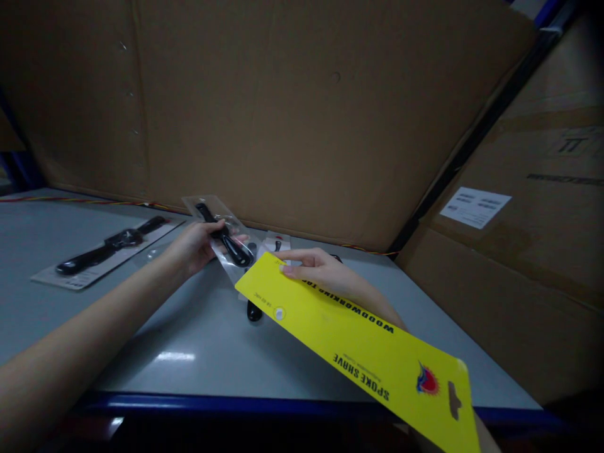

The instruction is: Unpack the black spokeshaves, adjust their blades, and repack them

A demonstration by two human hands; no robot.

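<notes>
My left hand [204, 244] is closed on a black spokeshave [234, 250] in a clear plastic package [214, 207], thumb on top. Between the thumb and fingers of my right hand [321, 267] is the end of a yellow backing card [358, 343]. The card reads "SPOKE SHAVE" upside down and has a hang hole at its near right end. Its left corner overlaps the lower end of the clear package. Partly hidden under both lies another black-handled tool, one rounded handle end [253, 311] showing.
To the left, a packaged black spokeshave [106, 250] lies on a pale card on the grey shelf [198, 365]. A small carded item [278, 241] lies behind my hands. Cardboard [283, 113] closes off the back, and a labelled carton [509, 264] stands at right.
</notes>
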